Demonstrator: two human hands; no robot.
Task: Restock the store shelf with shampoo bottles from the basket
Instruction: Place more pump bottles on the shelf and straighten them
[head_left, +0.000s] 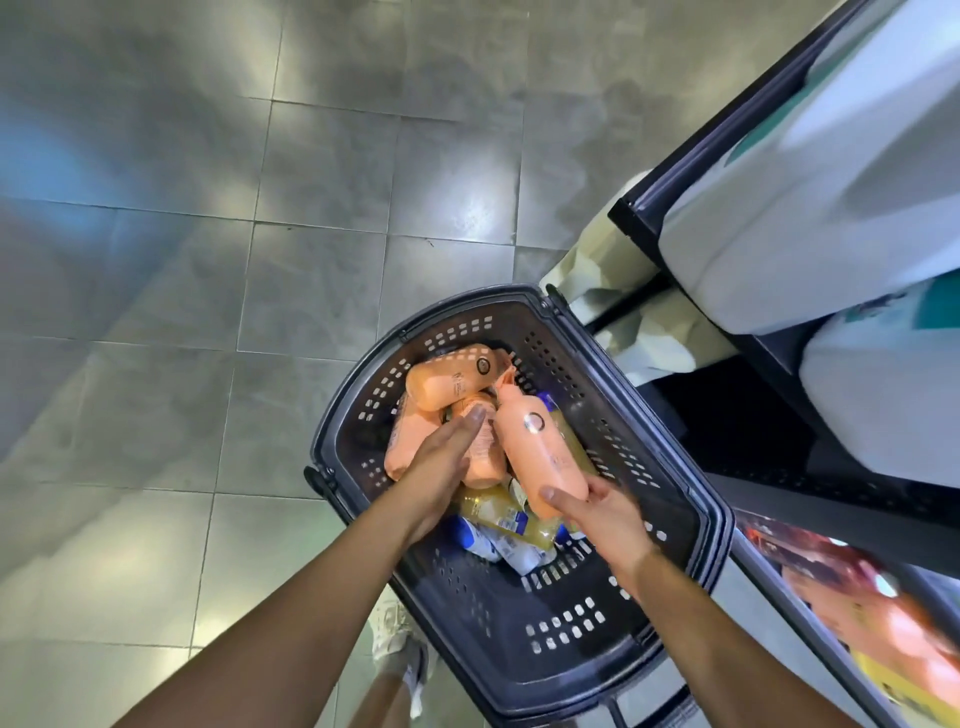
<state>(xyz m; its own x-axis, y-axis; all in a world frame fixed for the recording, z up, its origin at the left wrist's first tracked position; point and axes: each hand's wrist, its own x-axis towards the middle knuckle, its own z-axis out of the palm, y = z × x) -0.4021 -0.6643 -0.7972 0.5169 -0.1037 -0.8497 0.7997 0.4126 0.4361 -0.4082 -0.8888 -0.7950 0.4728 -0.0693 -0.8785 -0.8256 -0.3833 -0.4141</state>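
Note:
A dark plastic basket stands on the floor below me, holding several peach shampoo bottles and some yellow and blue-white bottles. My right hand grips the base of one peach bottle, tilted with its cap pointing away from me. My left hand reaches into the basket with fingers extended over another peach bottle; whether it grips it is unclear. A third peach bottle lies across the far end. The store shelf runs along the right.
Grey floor tiles spread to the left and ahead. Large white packs fill the upper shelf levels on the right. Blurred orange products sit on a lower shelf at bottom right. My shoe shows beside the basket.

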